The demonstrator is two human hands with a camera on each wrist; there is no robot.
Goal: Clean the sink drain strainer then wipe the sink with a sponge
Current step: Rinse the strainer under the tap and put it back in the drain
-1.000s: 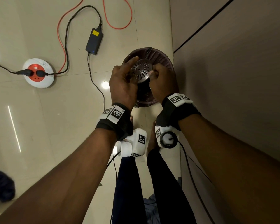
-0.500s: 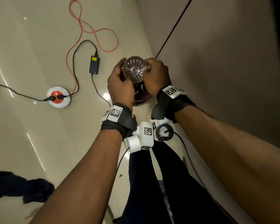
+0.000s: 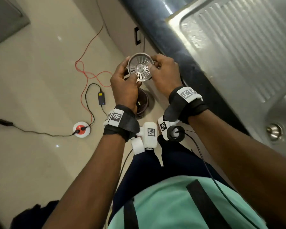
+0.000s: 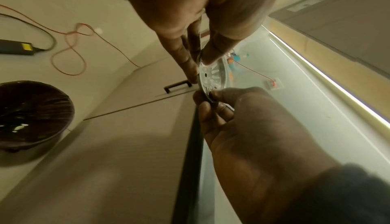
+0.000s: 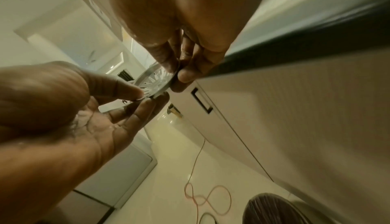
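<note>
A round, shiny steel drain strainer [image 3: 140, 67] with radial slots is held in the air between both hands: the left hand [image 3: 124, 83] pinches its near-left rim, the right hand [image 3: 165, 71] its right rim. Below stands a dark lined round bin [image 4: 31, 114] holding pale scraps, beside the ribbed steel sink [image 3: 238, 47].

The pale tiled floor [image 3: 40, 162] carries a dark bin lined with a bag [image 3: 143, 103], close against the cabinet front. Out from it lie a black power adapter [image 3: 101, 98], a loose red cable [image 3: 89, 70] in loops, and a round white and red socket reel [image 3: 81, 129] with black plugs in it. A dark cloth heap [image 3: 35, 215] lies near the picture's lower edge.
</note>
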